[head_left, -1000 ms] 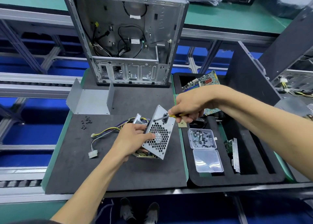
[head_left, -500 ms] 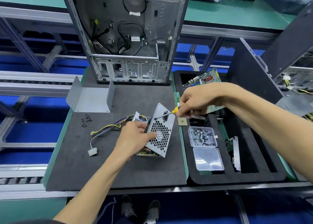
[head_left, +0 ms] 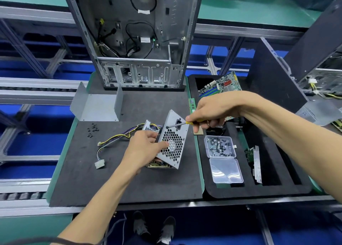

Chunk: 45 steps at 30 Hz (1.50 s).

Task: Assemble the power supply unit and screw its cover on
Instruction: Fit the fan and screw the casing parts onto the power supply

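Under left hand [head_left: 144, 148]: tilted power supply [head_left: 173, 143].

An open computer case [head_left: 133, 39] is standing upright at the back of the dark mat [head_left: 88, 180], with loose cables hanging inside. A motherboard [head_left: 220, 86] is leaning in the black foam tray [head_left: 259, 191], and a small circuit board [head_left: 254, 160] is sitting upright in one slot.

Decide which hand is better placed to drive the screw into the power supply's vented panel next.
Right. The right hand already grips the screwdriver, tip at the panel; the left hand holds the power supply.
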{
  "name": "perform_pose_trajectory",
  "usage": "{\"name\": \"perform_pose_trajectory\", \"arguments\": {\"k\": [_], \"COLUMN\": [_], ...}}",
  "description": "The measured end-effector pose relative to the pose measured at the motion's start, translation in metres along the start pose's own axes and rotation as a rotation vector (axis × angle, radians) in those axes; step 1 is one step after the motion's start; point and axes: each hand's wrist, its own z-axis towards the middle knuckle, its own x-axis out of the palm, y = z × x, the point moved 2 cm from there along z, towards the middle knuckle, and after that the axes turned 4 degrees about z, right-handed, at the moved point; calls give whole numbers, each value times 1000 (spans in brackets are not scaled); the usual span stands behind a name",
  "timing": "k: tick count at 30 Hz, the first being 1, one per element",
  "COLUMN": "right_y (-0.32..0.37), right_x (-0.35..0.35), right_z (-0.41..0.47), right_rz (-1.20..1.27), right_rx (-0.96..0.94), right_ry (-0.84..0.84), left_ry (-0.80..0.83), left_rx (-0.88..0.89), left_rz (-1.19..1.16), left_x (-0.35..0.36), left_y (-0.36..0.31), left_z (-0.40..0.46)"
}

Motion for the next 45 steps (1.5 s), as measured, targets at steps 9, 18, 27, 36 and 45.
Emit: {"name": "perform_pose_trajectory", "arguments": {"k": [9, 18, 27, 36, 45], "right_y": [-1, -20, -24, -11, 33], "right_x": [-2, -1, 4, 46, 71], "right_z": [-3, -9, 7, 38, 80], "right_rz": [-10, 47, 293, 415, 443], "right_rx": [-55, -44, -278, -478, -633], "right_ry": [-12, 19, -264, -308, -309], "left_ry": [4, -192, -197, -51, -179], "left_rx": [22, 148, 177, 182, 229], "left_rz": [57, 384, 519, 748, 502], "left_x": [7, 22, 42, 77, -17], "left_y": [-2, -6, -1, 11, 0], "left_z": [-5, -17, -15, -14, -1]}}
